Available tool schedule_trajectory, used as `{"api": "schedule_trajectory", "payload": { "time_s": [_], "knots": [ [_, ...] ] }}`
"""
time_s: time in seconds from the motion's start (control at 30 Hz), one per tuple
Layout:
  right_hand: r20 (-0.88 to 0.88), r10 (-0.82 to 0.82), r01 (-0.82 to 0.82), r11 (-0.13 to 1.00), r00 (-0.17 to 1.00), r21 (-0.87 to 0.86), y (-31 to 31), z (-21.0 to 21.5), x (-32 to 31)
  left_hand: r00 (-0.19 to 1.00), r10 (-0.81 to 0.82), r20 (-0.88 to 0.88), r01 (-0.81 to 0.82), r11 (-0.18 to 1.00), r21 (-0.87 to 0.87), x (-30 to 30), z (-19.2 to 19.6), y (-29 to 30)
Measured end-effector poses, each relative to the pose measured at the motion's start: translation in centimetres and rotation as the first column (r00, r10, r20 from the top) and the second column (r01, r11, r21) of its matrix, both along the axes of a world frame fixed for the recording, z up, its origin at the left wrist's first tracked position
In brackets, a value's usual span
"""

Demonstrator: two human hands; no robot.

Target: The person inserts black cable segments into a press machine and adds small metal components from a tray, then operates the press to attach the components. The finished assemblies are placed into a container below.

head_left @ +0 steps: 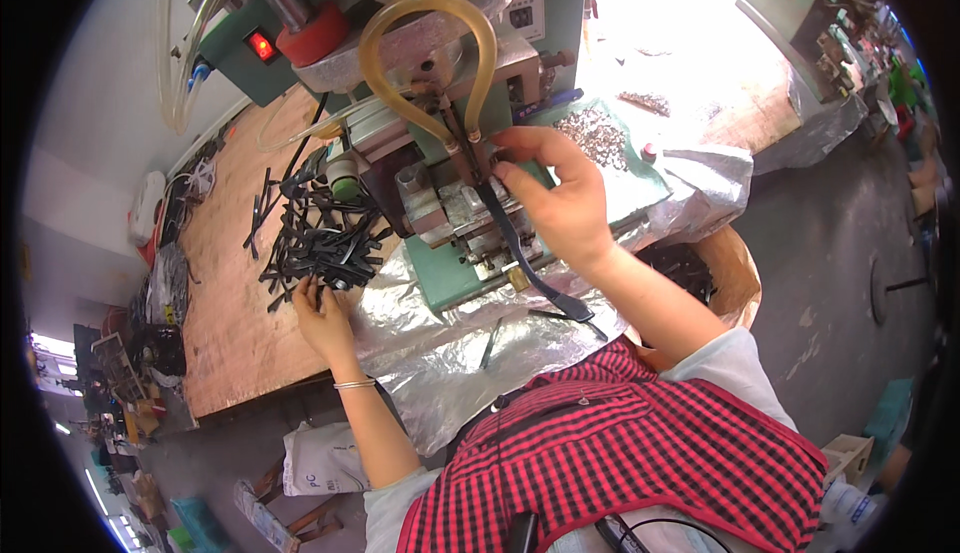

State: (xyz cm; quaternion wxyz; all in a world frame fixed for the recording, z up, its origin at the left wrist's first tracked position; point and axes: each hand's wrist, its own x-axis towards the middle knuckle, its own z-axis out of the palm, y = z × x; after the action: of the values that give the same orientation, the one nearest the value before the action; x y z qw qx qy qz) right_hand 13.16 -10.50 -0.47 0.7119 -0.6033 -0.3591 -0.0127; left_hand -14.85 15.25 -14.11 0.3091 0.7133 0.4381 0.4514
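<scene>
bordering the strap pile (325, 245) near bare tabletop (228, 325), the left hand (325, 328) has an unclear grip, like the right hand (570, 201).

machine (380, 143): top cut off | black strap (513, 238): upper end hidden | shiny bits (592, 138): too small

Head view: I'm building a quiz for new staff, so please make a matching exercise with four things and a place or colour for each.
1. left hand
2. right hand
3. looped tube
4. apron

A. red-and-black checked
B. close to the upper end of the long black strap
C. amber
D. at the near edge of the pile of black strips

Pairs: 1-D, 2-B, 3-C, 4-A
</scene>
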Motion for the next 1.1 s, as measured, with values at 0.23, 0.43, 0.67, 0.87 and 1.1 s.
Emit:
{"api": "schedule_trajectory", "payload": {
  "time_s": [0.23,0.43,0.67,0.87,1.1],
  "knots": [
    [-0.31,0.128,-0.105,0.991,0.942,0.088,0.1,1.3,-1.4,0.957,-0.087,0.278,0.026,0.976,0.218,6.8,10.5,-6.5],
    [-0.261,0.189,-0.191,0.981,0.947,0.016,-1.4,4.0,-2.9,0.793,-0.594,0.136,0.33,0.606,0.724,9.6,14.9,-13.7],
    [0.276,-0.187,0.296,0.849,0.943,-0.438,-5.4,-3.7,5.6,0.717,-0.653,-0.243,0.509,0.254,0.822,14.6,15.4,-16.7],
    [0.282,-0.299,0.39,0.844,0.912,-0.367,-8.4,-5.2,6.4,0.702,-0.673,-0.233,0.502,0.236,0.832,15.4,14.2,-16.3],
    [0.346,-0.253,0.408,0.753,0.904,-0.516,-9.8,-6.1,7.3,0.706,-0.666,-0.241,0.505,0.234,0.831,15.5,14.3,-16.2]
  ]
}}
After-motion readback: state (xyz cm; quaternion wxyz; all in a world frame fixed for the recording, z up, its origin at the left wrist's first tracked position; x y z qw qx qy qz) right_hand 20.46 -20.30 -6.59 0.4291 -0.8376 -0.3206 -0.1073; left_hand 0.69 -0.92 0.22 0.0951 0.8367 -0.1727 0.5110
